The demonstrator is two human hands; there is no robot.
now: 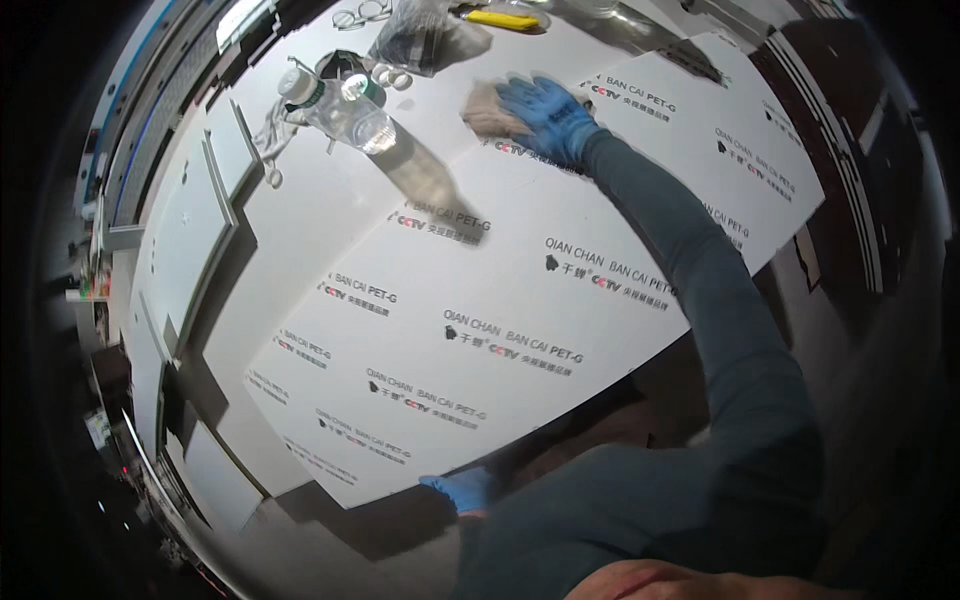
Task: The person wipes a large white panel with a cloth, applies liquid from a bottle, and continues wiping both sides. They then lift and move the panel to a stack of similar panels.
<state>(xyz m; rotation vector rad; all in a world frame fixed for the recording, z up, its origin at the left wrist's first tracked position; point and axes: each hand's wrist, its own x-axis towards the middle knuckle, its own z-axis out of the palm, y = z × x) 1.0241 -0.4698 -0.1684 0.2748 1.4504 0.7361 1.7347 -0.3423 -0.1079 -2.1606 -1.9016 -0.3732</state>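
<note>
A large white panel point(400, 330) with printed rows of dark and red marks lies across the white table. At its far side my right hand point(545, 115), in a blue glove, presses down on a crumpled beige cloth point(488, 110), slightly blurred, with the fingers over it. My right arm reaches across the panel's right part. My left hand point(462, 490), also blue-gloved, is at the panel's near edge, with its fingers on the edge and partly out of sight.
A clear bottle with a white cap point(300, 88) stands left of the cloth, casting a long shadow. Behind are small white round pieces point(392, 77), a dark bag point(412, 38), a yellow-handled tool point(502, 20) and glasses point(362, 13). White boards point(190, 250) lie at the left.
</note>
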